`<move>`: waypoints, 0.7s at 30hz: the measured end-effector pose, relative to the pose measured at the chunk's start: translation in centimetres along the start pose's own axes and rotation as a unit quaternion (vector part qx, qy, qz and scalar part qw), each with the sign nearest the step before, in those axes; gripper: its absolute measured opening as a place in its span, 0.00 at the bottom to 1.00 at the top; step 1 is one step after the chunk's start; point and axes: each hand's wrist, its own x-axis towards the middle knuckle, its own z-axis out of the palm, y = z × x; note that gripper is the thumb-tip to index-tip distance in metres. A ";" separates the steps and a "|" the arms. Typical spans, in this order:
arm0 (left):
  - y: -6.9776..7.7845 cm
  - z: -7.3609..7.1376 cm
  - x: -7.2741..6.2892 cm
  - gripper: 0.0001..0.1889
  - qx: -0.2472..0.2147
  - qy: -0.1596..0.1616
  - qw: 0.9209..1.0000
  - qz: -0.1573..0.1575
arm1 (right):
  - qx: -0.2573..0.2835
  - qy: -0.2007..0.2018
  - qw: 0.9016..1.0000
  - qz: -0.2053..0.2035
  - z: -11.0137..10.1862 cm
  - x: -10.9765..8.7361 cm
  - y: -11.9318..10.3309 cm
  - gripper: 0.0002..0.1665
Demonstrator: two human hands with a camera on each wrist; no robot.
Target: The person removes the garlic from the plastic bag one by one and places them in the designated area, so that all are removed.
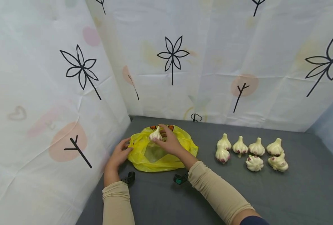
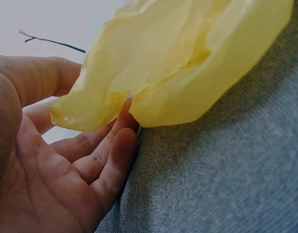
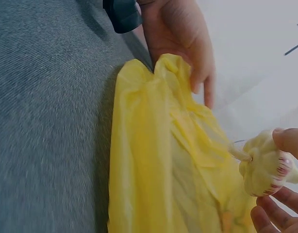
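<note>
A yellow plastic bag (image 1: 139, 160) lies with its mouth spread on the left part of the table. At its left rim, my left hand (image 1: 118, 157) holds the edge; in the left wrist view the yellow film (image 2: 158, 73) passes between thumb and fingers. Over the bag's mouth, my right hand (image 1: 170, 143) grips a garlic bulb (image 1: 155, 134), stem up in the head view. The right wrist view has this bulb (image 3: 263, 167) between thumb and fingertips, its skin white with purple streaks. Inside the bag, the contents are mostly hidden.
Several garlic bulbs (image 1: 257, 147) stand and lie in two rough rows on the right of the grey table (image 1: 304, 175). White printed cloth (image 1: 211, 62) hangs behind and to the left. Dark wrist straps (image 1: 180, 178) show under both forearms.
</note>
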 end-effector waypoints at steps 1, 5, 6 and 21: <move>-0.1 0.0 0.0 0.32 0.000 0.000 1.000 -0.001 | -0.004 0.002 1.000 -0.001 -0.4 -0.2 -0.2 0.46; -0.2 0.1 0.2 0.32 -0.001 -0.002 1.000 -0.001 | -0.024 0.003 1.000 -0.006 -1.6 -1.2 -0.5 0.46; -0.2 0.1 0.2 0.32 -0.001 -0.001 1.000 -0.002 | -0.029 0.003 1.000 -0.009 -1.8 -1.4 -0.5 0.46; 0.3 0.0 -0.3 0.32 0.000 -0.007 1.000 -0.002 | -0.055 0.015 0.996 -0.062 -5.0 -4.9 -1.5 0.46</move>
